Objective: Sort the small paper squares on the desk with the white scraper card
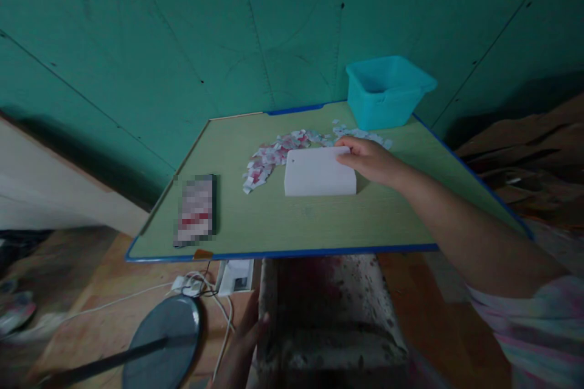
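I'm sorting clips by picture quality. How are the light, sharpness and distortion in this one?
Head view: dim, flat light with a green cast, no glare; the white block under the right hand is the brightest thing. Head view again: the wide lens splays the table edges, the lower corners smear, blurring the left hand, and the phone is pixelated.

A teal plastic tub (387, 92) was set at the far right corner of a green table edged in blue (255, 231), against a green wall (137, 42). A pixelated flat object (196, 209) was laid near its front left. Below, a white power strip (235, 276) and a round dark stand base (164, 340) were seen on the floor.
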Available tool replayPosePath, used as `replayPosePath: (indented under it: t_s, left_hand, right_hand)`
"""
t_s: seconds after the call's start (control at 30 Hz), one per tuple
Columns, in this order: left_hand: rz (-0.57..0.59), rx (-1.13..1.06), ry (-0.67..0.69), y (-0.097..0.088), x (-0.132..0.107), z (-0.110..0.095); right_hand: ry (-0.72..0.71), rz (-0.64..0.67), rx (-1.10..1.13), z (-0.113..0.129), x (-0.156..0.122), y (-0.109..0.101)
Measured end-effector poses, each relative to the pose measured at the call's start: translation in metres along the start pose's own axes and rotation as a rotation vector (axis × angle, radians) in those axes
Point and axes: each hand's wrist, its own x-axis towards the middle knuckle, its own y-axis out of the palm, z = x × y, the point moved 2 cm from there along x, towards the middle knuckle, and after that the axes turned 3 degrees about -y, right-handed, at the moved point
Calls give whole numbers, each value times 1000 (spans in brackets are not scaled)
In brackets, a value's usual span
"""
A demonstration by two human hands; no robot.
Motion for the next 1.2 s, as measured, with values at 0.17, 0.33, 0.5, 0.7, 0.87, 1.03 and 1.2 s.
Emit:
replayPosePath:
  t_s: [0.17, 0.33, 0.5, 0.7, 0.87, 1.03, 1.2]
  left_hand:
    - [110, -92, -119, 16, -10, -16]
    - [254, -49, -5, 34, -27, -42]
    - [432, -128, 145, 40, -36, -49]
    - [402, -34, 163, 42, -29, -43]
    - [299, 37, 197, 38, -24, -37]
    - [286, 211, 245, 33, -15, -36]
    - [370, 311, 271, 33, -6, -44]
  right_hand:
    - [-20, -25, -40, -4, 2, 1]
    - [-32, -30, -24, -8, 6, 2]
    - [-46, -55, -28, -11, 8, 3]
    - [-27, -83, -41, -11, 10, 4]
    - [-10, -95, -50, -11, 9, 3]
    - [24, -90, -68, -13, 10, 3]
    - [36, -98, -72, -19, 13, 5]
